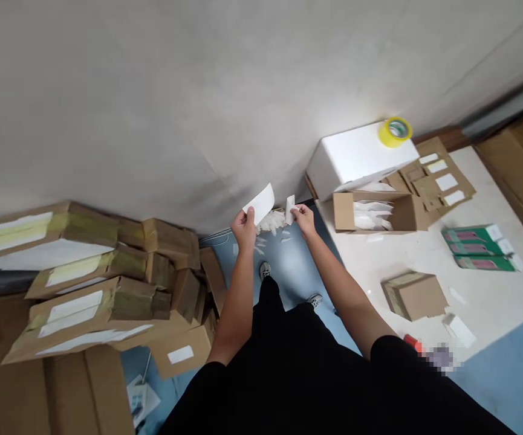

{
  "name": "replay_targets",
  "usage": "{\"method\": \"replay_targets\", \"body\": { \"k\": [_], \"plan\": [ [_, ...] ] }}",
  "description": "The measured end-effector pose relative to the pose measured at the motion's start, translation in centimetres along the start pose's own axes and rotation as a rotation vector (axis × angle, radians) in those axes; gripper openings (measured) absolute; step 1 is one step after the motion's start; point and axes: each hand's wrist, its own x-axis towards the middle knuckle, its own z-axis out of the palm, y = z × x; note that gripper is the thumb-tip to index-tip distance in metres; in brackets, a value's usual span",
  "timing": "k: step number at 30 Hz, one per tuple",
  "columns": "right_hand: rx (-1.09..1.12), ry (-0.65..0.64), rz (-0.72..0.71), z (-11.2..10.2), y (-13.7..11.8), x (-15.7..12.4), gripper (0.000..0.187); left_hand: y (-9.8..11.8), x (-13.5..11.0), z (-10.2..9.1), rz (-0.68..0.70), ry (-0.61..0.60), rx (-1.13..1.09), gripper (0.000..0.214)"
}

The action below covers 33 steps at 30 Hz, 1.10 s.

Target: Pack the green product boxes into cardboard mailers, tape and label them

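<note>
My left hand (244,225) is closed, pinching a white rectangular label (260,203) by its lower corner and holding it up in front of the wall. My right hand (303,215) is closed on a small white strip of backing paper (289,208), held a short way to the right of the label. Both hands hover above the blue floor, where a pile of discarded white paper strips (272,221) lies by the wall. My legs in black trousers and my shoes (265,269) show below.
A white table (483,290) on the right carries an open cardboard box (372,212) of white pieces, a white foam box (361,157) with yellow tape (395,132), flat labelled cardboard (433,175), green packets (479,248) and a small closed box (414,295). Taped cardboard parcels (93,290) are stacked on the left.
</note>
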Motion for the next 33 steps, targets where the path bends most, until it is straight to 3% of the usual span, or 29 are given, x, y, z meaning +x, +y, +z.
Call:
{"method": "replay_targets", "body": {
  "k": [4, 8, 13, 18, 22, 26, 30, 33],
  "plan": [
    [-0.069, -0.006, 0.167, 6.5, 4.0, 4.0, 0.012, -1.7, 2.7, -3.7, -0.034, 0.054, 0.036, 0.044],
    [-0.141, 0.042, 0.377, 11.2, 8.2, 6.9, 0.01, -3.4, 4.7, -5.8, -0.071, 0.096, 0.07, 0.045],
    [-0.196, 0.061, 0.462, 14.7, 12.4, 9.3, 0.013, -5.1, 6.2, -7.9, -0.11, 0.124, 0.094, 0.043],
    [-0.151, 0.026, 0.391, 16.3, 13.5, 10.2, 0.015, -5.9, 6.8, -9.5, -0.115, 0.135, 0.091, 0.04],
    [-0.04, 0.001, 0.294, 16.5, 11.7, 9.4, 0.02, -5.7, 6.9, -10.0, -0.137, 0.126, 0.068, 0.041],
    [0.042, -0.038, 0.211, 15.6, 7.8, 6.9, 0.029, -4.9, 6.5, -9.4, -0.114, 0.117, 0.072, 0.045],
    [0.049, -0.135, 0.047, 13.7, 2.3, 2.5, 0.033, -3.4, 5.4, -7.4, -0.049, 0.055, 0.094, 0.043],
    [-0.005, -0.27, -0.081, 11.3, -2.4, -1.6, 0.035, -1.6, 3.7, -4.8, 0.049, -0.014, 0.109, 0.035]
  ]
}}
